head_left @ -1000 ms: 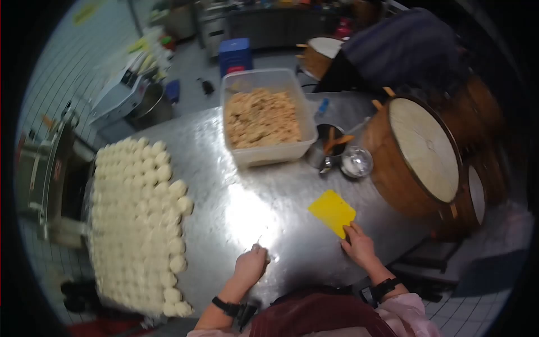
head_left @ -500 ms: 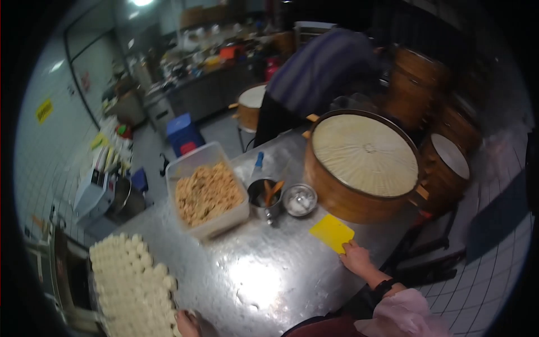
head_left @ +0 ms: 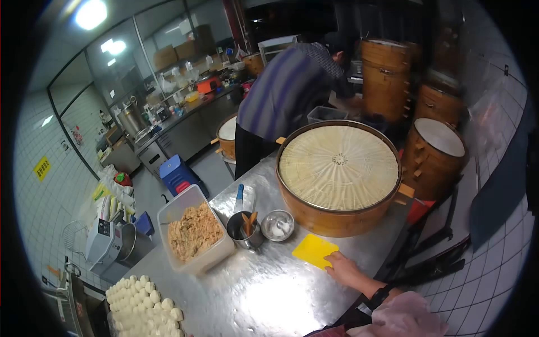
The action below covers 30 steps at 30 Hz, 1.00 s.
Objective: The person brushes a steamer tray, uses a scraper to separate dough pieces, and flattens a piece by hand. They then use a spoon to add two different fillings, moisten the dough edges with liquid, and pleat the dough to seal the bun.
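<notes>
My right hand (head_left: pixel 343 268) pinches the corner of a flat yellow scraper (head_left: pixel 315 251) low over the metal table (head_left: pixel 247 286). Beyond it stands a large round bamboo steamer (head_left: pixel 337 216) with a pleated pale liner (head_left: pixel 337 165). A small metal bowl (head_left: pixel 278 226) with white contents sits left of the scraper. Next to it is a metal pot (head_left: pixel 245 231) holding wooden-handled tools. Farther left, a clear plastic tub (head_left: pixel 196 230) holds minced filling. Many white dough pieces (head_left: pixel 143 309) lie at the lower left. My left hand is out of view.
A person in a striped top (head_left: pixel 286 95) bends over behind the table. Stacked bamboo steamers (head_left: pixel 386 81) stand at the back right. A blue bin (head_left: pixel 178 173) and a mixer (head_left: pixel 105 241) are on the left. A counter (head_left: pixel 182 126) runs along the back.
The view has shifted upward, and the table's objects appear farther left. My left hand, earlier by the dough pieces, has left the view. My right hand still holds the yellow scraper.
</notes>
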{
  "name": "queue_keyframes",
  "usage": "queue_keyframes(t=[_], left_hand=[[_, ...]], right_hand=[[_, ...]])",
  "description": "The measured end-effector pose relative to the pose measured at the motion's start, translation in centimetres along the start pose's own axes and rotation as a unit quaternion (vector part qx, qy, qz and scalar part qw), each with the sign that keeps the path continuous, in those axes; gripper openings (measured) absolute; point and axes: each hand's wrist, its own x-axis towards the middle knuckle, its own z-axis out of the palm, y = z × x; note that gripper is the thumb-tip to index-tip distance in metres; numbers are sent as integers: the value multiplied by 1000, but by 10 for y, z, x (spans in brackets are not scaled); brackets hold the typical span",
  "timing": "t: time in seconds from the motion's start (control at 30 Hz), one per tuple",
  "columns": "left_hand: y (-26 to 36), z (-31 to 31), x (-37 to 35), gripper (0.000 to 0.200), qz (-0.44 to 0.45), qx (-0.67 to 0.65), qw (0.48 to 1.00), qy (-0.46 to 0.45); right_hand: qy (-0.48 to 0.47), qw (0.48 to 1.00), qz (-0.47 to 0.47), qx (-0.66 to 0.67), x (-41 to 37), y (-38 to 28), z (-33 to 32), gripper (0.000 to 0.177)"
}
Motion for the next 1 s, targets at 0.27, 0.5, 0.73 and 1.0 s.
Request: queue_keyframes(t=[0.27, 0.5, 0.73, 1.0], left_hand=[[56, -5, 35, 23, -29, -154, 987, 25], [82, -16, 38, 18, -16, -108, 994, -19], [57, -5, 70, 22, -12, -233, 971, -57], [30, -23, 112, 23, 16, -453, 882, -129]], right_hand=[[66, 986, -64, 137, 18, 5, -42, 26], [92, 955, -113, 258, 34, -38, -68, 21], [167, 939, -132, 269, 38, -77, -101, 20], [141, 902, -82, 399, 35, -158, -100, 25]])
